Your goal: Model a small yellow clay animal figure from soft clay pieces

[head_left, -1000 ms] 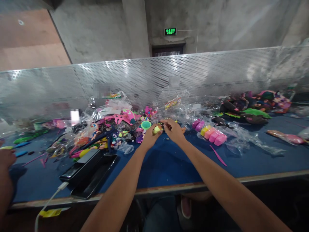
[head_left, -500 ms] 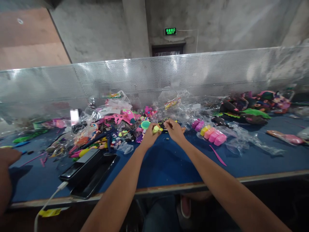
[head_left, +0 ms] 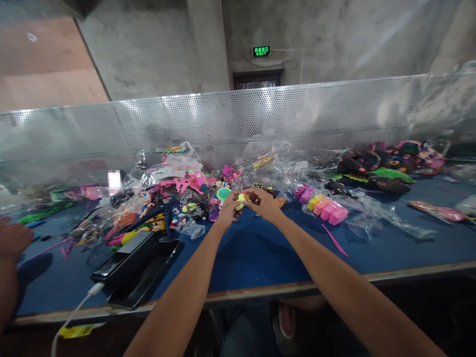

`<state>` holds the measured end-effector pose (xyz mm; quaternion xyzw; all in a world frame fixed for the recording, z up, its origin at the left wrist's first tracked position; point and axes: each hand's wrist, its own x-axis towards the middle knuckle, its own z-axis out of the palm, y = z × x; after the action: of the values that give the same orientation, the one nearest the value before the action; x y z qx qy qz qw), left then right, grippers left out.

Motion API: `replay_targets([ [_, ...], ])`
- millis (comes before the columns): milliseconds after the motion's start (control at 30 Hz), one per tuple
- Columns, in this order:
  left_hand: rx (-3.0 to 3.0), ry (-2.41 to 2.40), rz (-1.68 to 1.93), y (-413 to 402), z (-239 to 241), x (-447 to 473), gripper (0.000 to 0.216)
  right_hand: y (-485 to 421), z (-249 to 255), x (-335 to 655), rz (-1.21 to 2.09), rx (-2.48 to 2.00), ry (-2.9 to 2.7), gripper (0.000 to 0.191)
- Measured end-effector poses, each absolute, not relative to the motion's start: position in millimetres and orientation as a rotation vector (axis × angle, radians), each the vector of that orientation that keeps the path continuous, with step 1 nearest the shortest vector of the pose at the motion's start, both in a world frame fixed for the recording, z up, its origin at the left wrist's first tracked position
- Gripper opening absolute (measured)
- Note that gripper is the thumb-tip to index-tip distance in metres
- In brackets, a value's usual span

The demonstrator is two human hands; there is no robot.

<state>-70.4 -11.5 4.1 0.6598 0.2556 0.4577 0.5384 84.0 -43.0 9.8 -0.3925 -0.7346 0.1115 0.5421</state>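
Both my arms reach out over the blue table (head_left: 253, 258). My left hand (head_left: 227, 210) is closed around a small yellow-green clay piece (head_left: 241, 199). My right hand (head_left: 265, 204) is pinched against that same piece from the right, fingertips touching it, with a small dark bit between the fingers that I cannot make out. Both hands sit just in front of a heap of colourful clay figures (head_left: 186, 191) in clear plastic wrappers.
Pink and yellow clay blocks (head_left: 327, 207) and a pink stick (head_left: 334, 239) lie to the right. Dark clay figures (head_left: 379, 168) sit far right. Two phones (head_left: 137, 265) with a white cable lie front left. Another person's hand (head_left: 13, 240) is at the left edge. A perforated metal screen (head_left: 238, 124) backs the table.
My two hands have come closer together, the right fingers now meeting the yellow-green piece. The other person's hand at the left has shifted slightly.
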Motion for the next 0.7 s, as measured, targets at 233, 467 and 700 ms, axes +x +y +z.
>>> replay_targets([
  [233, 1.315, 0.535, 1.124, -17.6, 10.9, -69.9, 0.046, -44.4, 12.3, 86.0, 0.264, -0.934, -1.737, 0.03],
  [467, 1.392, 0.549, 1.151, -12.6, 7.4, -68.2, 0.035, -44.9, 13.0, 88.2, 0.127, -0.918, -1.824, 0.031],
  [700, 1.481, 0.671, 1.169, -8.0, 4.6, -68.6, 0.035, -40.3, 9.2, 91.7, 0.135, -0.969, -1.745, 0.034],
])
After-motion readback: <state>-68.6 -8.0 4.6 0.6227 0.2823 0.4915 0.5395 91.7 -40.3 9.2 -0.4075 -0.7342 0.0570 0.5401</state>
